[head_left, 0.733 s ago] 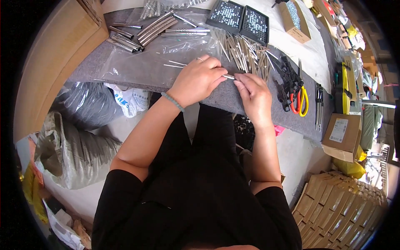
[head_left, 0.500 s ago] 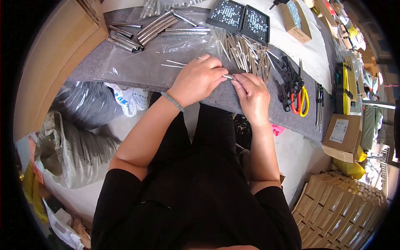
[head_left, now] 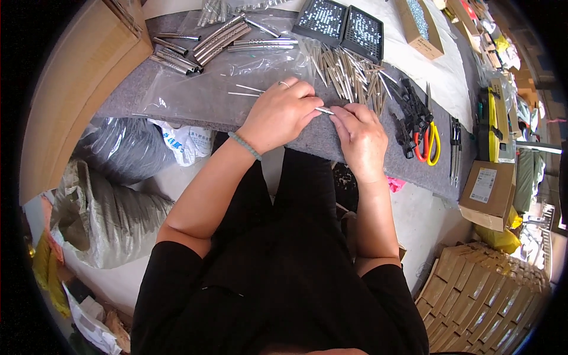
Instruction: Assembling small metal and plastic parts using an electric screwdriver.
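Between my two hands, just above the near edge of the table, is a thin metal rod [head_left: 325, 110]. My left hand [head_left: 284, 109] pinches it from the left, and my right hand [head_left: 359, 131] pinches its other end. How far it runs inside my fingers is hidden. Two thin pale rods [head_left: 244, 93] stick out to the left beyond my left hand, over a clear plastic sheet [head_left: 189, 97]; I cannot tell whether they touch the hand. Beyond my right hand spreads a loose pile of slim metal rods [head_left: 349, 72].
Perforated metal tubes [head_left: 222, 42] lie at the far left. At the back stands a black two-part tray [head_left: 342, 29] with small pale pieces. A box [head_left: 421, 36] of small bits is right of it. Red- and yellow-handled pliers [head_left: 427, 145] lie right, beside black clips [head_left: 409, 112].
My right hand has shifted slightly to the right, and a little more of the rod shows between my fingers. My left hand has hardly moved.
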Action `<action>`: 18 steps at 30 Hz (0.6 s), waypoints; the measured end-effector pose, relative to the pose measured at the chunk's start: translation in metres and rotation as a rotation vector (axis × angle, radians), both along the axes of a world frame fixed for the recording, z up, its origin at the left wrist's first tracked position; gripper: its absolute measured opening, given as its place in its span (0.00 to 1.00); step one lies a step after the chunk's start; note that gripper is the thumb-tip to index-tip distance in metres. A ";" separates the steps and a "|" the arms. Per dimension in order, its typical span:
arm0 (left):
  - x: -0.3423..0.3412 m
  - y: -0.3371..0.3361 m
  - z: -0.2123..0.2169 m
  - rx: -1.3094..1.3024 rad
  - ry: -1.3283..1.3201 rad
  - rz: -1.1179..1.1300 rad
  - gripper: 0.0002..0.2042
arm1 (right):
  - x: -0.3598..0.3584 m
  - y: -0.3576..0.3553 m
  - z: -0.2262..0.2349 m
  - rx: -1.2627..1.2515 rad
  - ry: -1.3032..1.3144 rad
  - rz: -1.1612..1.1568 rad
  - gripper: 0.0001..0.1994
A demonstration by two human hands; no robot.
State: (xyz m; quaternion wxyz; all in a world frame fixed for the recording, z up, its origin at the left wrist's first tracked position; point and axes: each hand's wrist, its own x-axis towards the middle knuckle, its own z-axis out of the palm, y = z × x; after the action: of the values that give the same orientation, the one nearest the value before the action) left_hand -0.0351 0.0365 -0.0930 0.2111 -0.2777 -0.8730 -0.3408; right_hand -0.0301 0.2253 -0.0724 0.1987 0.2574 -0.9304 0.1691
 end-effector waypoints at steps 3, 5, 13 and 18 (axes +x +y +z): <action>0.000 0.000 0.000 0.004 0.003 0.002 0.09 | -0.004 -0.002 0.001 -0.081 -0.030 0.018 0.10; 0.001 -0.001 -0.001 -0.001 -0.007 0.013 0.09 | -0.003 0.002 0.001 -0.112 -0.056 -0.006 0.11; 0.000 -0.001 0.000 -0.009 0.005 0.022 0.09 | -0.006 0.012 -0.006 -0.087 -0.019 -0.029 0.07; 0.001 0.000 0.001 0.000 0.002 0.017 0.09 | -0.008 0.014 -0.005 -0.175 -0.099 0.024 0.06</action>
State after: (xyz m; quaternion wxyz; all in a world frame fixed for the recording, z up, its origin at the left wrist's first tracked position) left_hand -0.0337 0.0363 -0.0918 0.2147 -0.2705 -0.8752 -0.3386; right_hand -0.0385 0.2394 -0.0779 0.1722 0.2416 -0.9176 0.2644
